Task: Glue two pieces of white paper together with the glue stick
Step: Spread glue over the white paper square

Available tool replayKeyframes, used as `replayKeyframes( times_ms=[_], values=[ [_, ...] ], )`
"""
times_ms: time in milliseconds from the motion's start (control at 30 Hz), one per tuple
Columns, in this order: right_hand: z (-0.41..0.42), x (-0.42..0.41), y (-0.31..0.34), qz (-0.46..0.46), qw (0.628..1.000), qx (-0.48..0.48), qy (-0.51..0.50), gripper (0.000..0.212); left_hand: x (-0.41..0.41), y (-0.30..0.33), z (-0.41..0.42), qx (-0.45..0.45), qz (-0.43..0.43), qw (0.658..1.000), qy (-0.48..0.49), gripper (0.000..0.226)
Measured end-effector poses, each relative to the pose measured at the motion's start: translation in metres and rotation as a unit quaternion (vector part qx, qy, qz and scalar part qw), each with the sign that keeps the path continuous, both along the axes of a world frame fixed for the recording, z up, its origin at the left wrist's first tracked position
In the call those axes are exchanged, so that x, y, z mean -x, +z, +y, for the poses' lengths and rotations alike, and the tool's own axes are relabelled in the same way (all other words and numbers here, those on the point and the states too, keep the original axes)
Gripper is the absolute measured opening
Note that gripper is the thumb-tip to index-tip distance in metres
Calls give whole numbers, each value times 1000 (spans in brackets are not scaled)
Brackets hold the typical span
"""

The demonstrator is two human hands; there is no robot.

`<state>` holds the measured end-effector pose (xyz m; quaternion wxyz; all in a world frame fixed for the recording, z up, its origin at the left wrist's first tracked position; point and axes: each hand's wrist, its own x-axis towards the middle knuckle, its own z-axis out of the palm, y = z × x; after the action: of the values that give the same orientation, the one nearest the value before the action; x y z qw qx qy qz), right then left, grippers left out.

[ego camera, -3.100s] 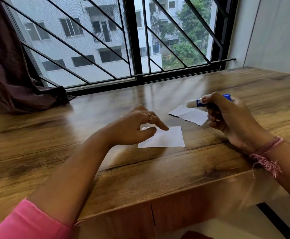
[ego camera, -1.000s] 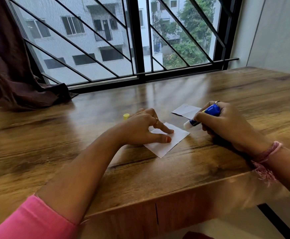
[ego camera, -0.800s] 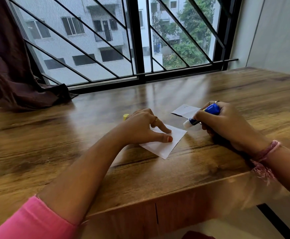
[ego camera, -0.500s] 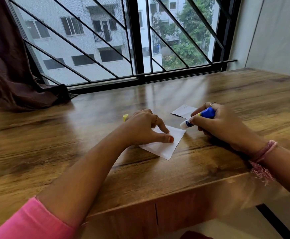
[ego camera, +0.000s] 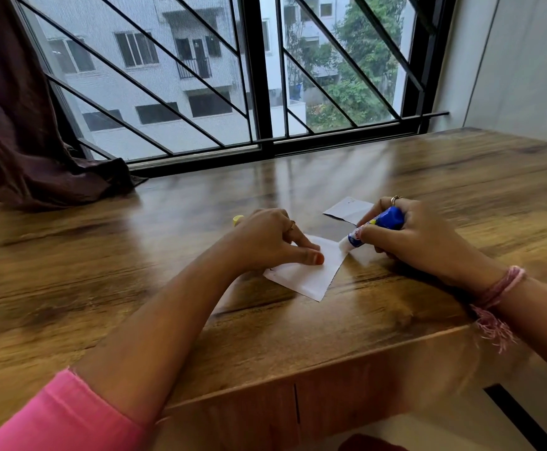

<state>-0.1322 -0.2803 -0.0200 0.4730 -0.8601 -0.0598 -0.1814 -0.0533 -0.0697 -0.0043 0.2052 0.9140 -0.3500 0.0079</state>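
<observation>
Wood table [ego camera: 103, 288]: L hand [ego camera: 265, 236] fingers flat, pinning paper [ego camera: 308, 275]; R hand [ego camera: 418, 236] fingers gripping glue stick [ego camera: 374, 227], tip on paper corner.

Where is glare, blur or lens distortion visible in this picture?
Head view: window light leaves a pale glare streak on the wooden table; the right hand with the glue stick looks slightly motion-blurred; the wide-angle lens bows the window bars outward.

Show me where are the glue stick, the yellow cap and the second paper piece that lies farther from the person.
glue stick [ego camera: 383, 220]: head view, on its blue body.
yellow cap [ego camera: 238, 219]: head view, on the part showing behind the left hand.
second paper piece [ego camera: 347, 208]: head view, on its bare middle.
</observation>
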Motion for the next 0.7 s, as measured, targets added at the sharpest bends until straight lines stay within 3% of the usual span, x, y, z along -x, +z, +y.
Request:
replayKeyframes(
  times_ms=[700],
  values=[
    [2,4,1,-17,1000,17,8,15,3,1,-1,23,12,1000,-14,29]
  ],
)
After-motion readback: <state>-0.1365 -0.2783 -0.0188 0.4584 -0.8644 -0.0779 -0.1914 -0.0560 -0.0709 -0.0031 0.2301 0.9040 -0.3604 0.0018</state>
